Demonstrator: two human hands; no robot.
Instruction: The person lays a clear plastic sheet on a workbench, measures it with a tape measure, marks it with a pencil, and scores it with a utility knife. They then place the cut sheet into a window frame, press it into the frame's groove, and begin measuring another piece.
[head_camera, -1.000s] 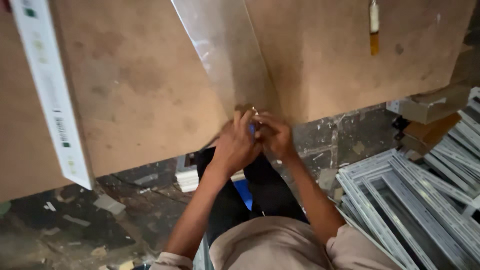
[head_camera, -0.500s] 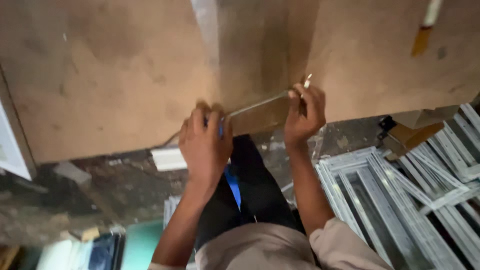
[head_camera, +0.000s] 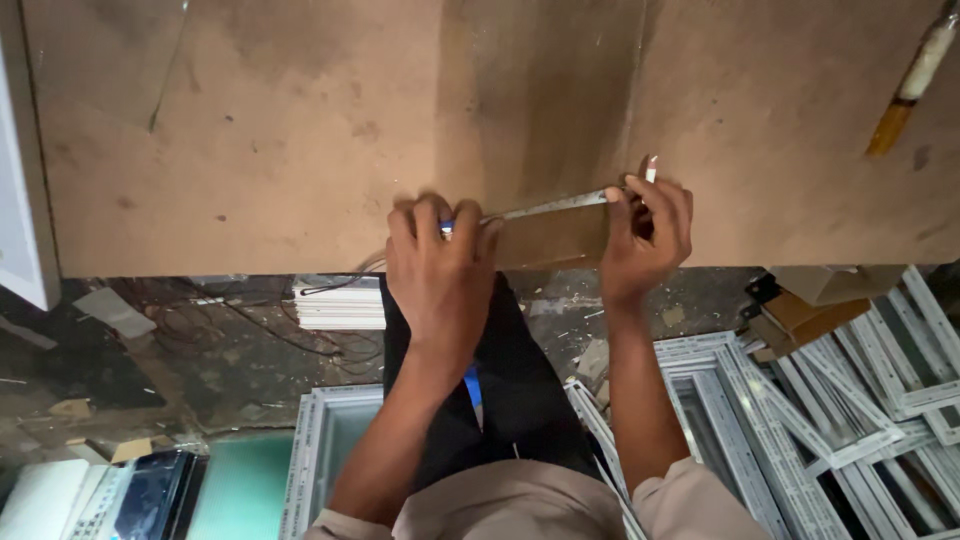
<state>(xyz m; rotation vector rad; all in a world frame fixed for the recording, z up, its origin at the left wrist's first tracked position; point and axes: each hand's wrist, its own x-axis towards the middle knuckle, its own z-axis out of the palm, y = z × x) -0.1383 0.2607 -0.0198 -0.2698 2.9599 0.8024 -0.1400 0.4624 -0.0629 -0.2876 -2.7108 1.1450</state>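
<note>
Brown fibreboard worktop (head_camera: 300, 130), scuffed and stained, fills the upper part of the view. Person stands at its near edge, both hands up on the board.

Left hand (head_camera: 437, 270) lies palm down at the near edge, fingers curled over the end of a thin steel rule (head_camera: 545, 208); a small blue object shows between the fingertips, too little of it visible to identify. Right hand (head_camera: 648, 232) pinches the rule's other end with the fingers closed, and a white pencil-like marker (head_camera: 651, 168) stands up from that grip. Rule runs between the two hands, just inside the near edge, nearly parallel to it. A clear sheet seems to lie on the board under the rule; only faint edges and a darker band show, so I cannot be sure.

Compared with half a second ago: hands are slightly further apart, rule now flatter and straighter along the edge. A second ago both hands were bunched together at one spot.

Yellow-handled tool (head_camera: 912, 85) lies at the far right corner, tip cut off by the frame. White strip (head_camera: 25, 180) at the left edge is only partly in view. White window frames (head_camera: 800, 420) are stacked on the floor right of the person.
</note>
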